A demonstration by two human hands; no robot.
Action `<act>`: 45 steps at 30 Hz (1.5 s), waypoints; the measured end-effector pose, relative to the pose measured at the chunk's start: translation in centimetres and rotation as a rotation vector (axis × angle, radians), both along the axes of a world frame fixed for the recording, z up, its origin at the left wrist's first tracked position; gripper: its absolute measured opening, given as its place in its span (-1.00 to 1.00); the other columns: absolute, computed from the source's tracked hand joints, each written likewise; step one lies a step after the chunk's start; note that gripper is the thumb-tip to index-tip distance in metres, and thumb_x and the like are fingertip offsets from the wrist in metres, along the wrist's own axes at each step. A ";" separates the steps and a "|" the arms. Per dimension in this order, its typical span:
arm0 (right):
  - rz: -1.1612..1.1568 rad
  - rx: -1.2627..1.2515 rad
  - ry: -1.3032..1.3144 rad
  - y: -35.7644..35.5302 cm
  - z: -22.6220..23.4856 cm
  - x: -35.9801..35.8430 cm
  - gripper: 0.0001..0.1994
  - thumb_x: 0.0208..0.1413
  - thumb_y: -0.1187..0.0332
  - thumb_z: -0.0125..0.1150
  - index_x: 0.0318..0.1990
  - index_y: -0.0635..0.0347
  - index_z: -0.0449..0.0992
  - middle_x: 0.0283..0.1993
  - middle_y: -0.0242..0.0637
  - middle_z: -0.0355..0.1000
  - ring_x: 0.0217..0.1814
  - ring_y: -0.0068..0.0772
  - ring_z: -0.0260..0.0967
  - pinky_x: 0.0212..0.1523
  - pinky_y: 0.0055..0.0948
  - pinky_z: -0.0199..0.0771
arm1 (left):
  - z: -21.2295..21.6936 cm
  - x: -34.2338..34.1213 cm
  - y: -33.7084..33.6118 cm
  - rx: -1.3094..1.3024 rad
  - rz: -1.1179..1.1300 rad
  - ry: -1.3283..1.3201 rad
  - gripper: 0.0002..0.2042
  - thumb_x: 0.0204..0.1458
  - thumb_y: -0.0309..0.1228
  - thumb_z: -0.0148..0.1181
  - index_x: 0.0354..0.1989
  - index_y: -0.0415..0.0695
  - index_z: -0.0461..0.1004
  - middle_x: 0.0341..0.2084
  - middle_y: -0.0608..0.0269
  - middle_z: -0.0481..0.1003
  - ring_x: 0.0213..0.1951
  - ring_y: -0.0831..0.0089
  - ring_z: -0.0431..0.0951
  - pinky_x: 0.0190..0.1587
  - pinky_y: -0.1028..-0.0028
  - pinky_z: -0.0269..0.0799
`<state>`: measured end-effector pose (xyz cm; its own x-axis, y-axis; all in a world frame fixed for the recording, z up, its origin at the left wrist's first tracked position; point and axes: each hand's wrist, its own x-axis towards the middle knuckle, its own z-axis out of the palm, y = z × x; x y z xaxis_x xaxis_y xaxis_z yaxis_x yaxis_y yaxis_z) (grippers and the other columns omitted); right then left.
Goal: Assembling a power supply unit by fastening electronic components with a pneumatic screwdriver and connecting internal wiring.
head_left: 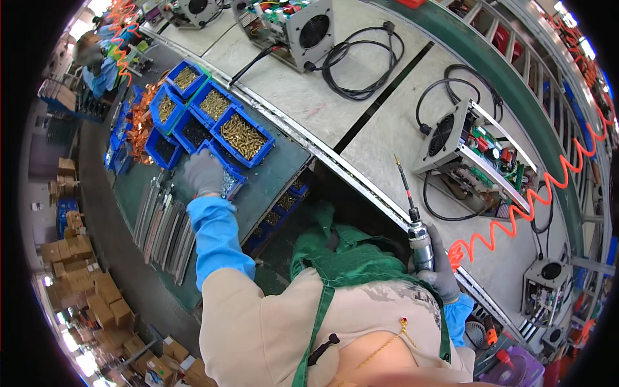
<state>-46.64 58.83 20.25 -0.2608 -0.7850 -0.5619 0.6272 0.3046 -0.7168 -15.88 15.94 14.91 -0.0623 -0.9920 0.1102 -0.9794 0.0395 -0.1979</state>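
Note:
My right hand [441,266], in a grey glove, is wrapped round a silver air screwdriver [421,244]. Its long thin bit points up and away from me, and an orange coiled hose [491,233] runs beside that hand. My left hand [202,173], also gloved in grey, is over the near edge of a cluster of blue bins. A bin of small silver screws [228,183] lies right beside it, partly hidden. Its fingers are too unclear to read. Beyond it stand a bin of brass-coloured screws [242,137] and a bin of black screws [195,131].
Long metal strips [169,226] lie on the green side table. An opened device with a fan and circuit boards [478,158] sits on the metal bench at right; another [309,32] stands farther off. A black power cable [361,68] is coiled there. Another person [97,71] works far left.

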 end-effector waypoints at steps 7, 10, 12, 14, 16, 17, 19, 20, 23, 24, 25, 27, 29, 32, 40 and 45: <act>0.100 -0.028 0.085 -0.5 1.5 -0.2 0.10 -0.36 0.45 0.40 0.43 0.07 -0.15 0.11 -0.23 0.24 -0.16 -0.44 0.31 -0.12 -0.42 0.38 | -2.4 3.0 0.7 0.217 -0.091 -0.110 -0.75 0.01 -0.23 0.15 -0.13 0.07 0.54 -0.24 0.13 0.55 -0.12 0.10 0.53 -0.10 0.15 0.44; 0.021 -0.095 0.107 1.3 1.1 -0.1 0.09 -0.34 0.47 0.37 0.43 0.08 -0.16 0.08 -0.21 0.26 -0.14 -0.43 0.32 -0.12 -0.43 0.38 | -3.3 3.0 0.8 0.123 -0.128 -0.076 -0.73 0.03 -0.25 0.13 -0.09 0.00 0.50 -0.25 0.12 0.55 -0.12 0.11 0.53 -0.10 0.15 0.43; -0.032 -0.114 0.068 2.9 1.3 0.2 0.08 -0.33 0.51 0.34 0.43 0.07 -0.17 0.06 -0.20 0.27 -0.16 -0.41 0.35 -0.14 -0.40 0.40 | -3.7 3.4 0.5 0.035 -0.147 -0.029 -0.71 0.04 -0.26 0.13 -0.07 -0.03 0.48 -0.24 0.11 0.55 -0.12 0.10 0.53 -0.09 0.15 0.43; -0.104 -0.078 0.075 3.9 2.3 0.9 0.13 -0.40 0.48 0.36 0.44 0.01 -0.19 -0.05 -0.15 0.31 -0.20 -0.36 0.39 -0.20 -0.36 0.44 | -3.4 3.5 0.0 0.063 0.019 0.259 -0.72 0.06 -0.27 0.10 -0.06 -0.04 0.44 -0.20 0.07 0.55 -0.11 0.08 0.53 -0.06 0.16 0.41; -0.210 -0.059 0.107 4.9 2.5 1.8 0.19 -0.50 0.45 0.35 0.44 -0.06 -0.21 -0.24 -0.11 0.38 -0.34 -0.29 0.44 -0.30 -0.31 0.50 | -2.4 3.5 -0.4 0.039 0.007 0.331 -0.72 0.07 -0.29 0.09 -0.06 -0.09 0.44 -0.19 0.05 0.55 -0.12 0.09 0.54 -0.07 0.20 0.41; -0.226 -0.064 0.101 5.2 2.6 2.1 0.19 -0.50 0.45 0.35 0.44 -0.06 -0.21 -0.24 -0.11 0.38 -0.34 -0.29 0.44 -0.30 -0.31 0.50 | -1.7 3.8 -0.6 0.014 0.021 0.406 -0.73 0.07 -0.32 0.07 -0.07 -0.13 0.43 -0.18 0.03 0.55 -0.12 0.10 0.55 -0.07 0.24 0.41; -0.341 -0.128 0.044 6.0 3.0 2.6 0.12 -0.42 0.66 0.23 0.44 0.00 -0.18 -0.11 -0.15 0.34 -0.26 -0.36 0.41 -0.26 -0.37 0.45 | -2.8 3.7 -2.7 -0.053 -0.217 0.804 -0.73 0.12 -0.37 0.06 -0.10 -0.28 0.46 -0.22 0.07 0.56 -0.22 0.31 0.56 -0.16 0.39 0.43; -0.357 -0.123 0.018 6.1 3.1 2.7 0.12 -0.43 0.67 0.21 0.44 -0.03 -0.17 -0.13 -0.14 0.34 -0.29 -0.35 0.41 -0.31 -0.36 0.47 | -2.4 1.5 -2.8 -0.045 -0.347 0.935 -0.74 0.13 -0.38 0.05 -0.12 -0.32 0.47 -0.24 0.11 0.57 -0.26 0.39 0.55 -0.20 0.44 0.42; -0.426 -0.109 0.038 5.7 2.6 2.8 0.09 -0.40 0.65 0.19 0.44 -0.03 -0.16 -0.19 -0.17 0.32 -0.33 -0.37 0.38 -0.35 -0.38 0.47 | 2.3 -10.9 1.8 0.443 -0.398 1.351 -0.74 0.16 -0.34 0.06 -0.14 -0.29 0.52 -0.39 0.23 0.52 -0.39 0.55 0.46 -0.32 0.58 0.38; -0.439 -0.113 0.033 5.3 2.5 2.6 0.09 -0.40 0.65 0.19 0.44 -0.03 -0.16 -0.19 -0.17 0.32 -0.33 -0.37 0.38 -0.35 -0.38 0.47 | 3.8 -14.4 3.5 0.524 -0.481 1.306 -0.73 0.17 -0.34 0.05 -0.14 -0.30 0.52 -0.41 0.23 0.52 -0.40 0.56 0.46 -0.34 0.59 0.38; -0.448 -0.083 0.045 4.9 2.7 2.5 0.08 -0.39 0.63 0.19 0.44 -0.03 -0.15 -0.19 -0.18 0.32 -0.34 -0.38 0.38 -0.37 -0.39 0.46 | 4.9 -17.3 4.9 0.612 -0.563 1.258 -0.72 0.18 -0.33 0.04 -0.13 -0.31 0.51 -0.43 0.23 0.52 -0.42 0.57 0.46 -0.35 0.60 0.37; -0.462 -0.057 0.049 4.1 2.2 2.3 0.07 -0.38 0.61 0.19 0.44 -0.03 -0.15 -0.20 -0.19 0.31 -0.34 -0.39 0.37 -0.38 -0.39 0.46 | 5.6 -21.8 6.7 0.799 -0.746 1.307 -0.72 0.19 -0.34 0.03 -0.13 -0.33 0.50 -0.44 0.21 0.54 -0.44 0.58 0.47 -0.35 0.60 0.39; -0.456 -0.073 0.097 3.7 2.1 2.7 0.06 -0.36 0.57 0.20 0.44 -0.04 -0.14 -0.19 -0.20 0.31 -0.37 -0.40 0.37 -0.40 -0.42 0.45 | 7.5 -24.7 9.2 0.899 -0.897 1.312 -0.72 0.20 -0.34 0.03 -0.13 -0.34 0.49 -0.42 0.18 0.55 -0.41 0.57 0.50 -0.33 0.59 0.42; -0.461 -0.071 0.091 3.0 1.6 2.6 0.05 -0.35 0.53 0.22 0.43 -0.03 -0.14 -0.19 -0.20 0.31 -0.40 -0.42 0.36 -0.41 -0.44 0.44 | 9.1 -27.6 11.8 1.083 -0.992 1.258 -0.72 0.21 -0.35 0.02 -0.11 -0.33 0.48 -0.41 0.18 0.55 -0.38 0.56 0.52 -0.31 0.58 0.44; -0.571 -0.129 0.211 0.4 0.8 4.8 0.04 -0.28 0.36 0.30 0.44 -0.07 -0.16 -0.25 -0.16 0.34 -0.52 -0.43 0.38 -0.43 -0.41 0.50 | 9.2 -31.9 11.8 0.993 -1.399 1.221 -0.77 0.20 -0.37 0.01 -0.09 -0.25 0.47 -0.37 0.21 0.56 -0.34 0.50 0.52 -0.23 0.49 0.42; -0.699 -0.167 0.037 -2.4 3.6 6.1 -0.02 -0.22 0.40 0.18 0.44 -0.17 -0.19 -0.36 -0.16 0.34 -0.62 -0.41 0.37 -0.46 -0.38 0.54 | 10.8 -36.5 13.0 0.871 -1.606 1.130 -0.79 0.17 -0.40 0.05 -0.11 -0.24 0.49 -0.34 0.18 0.57 -0.21 0.45 0.56 -0.12 0.48 0.43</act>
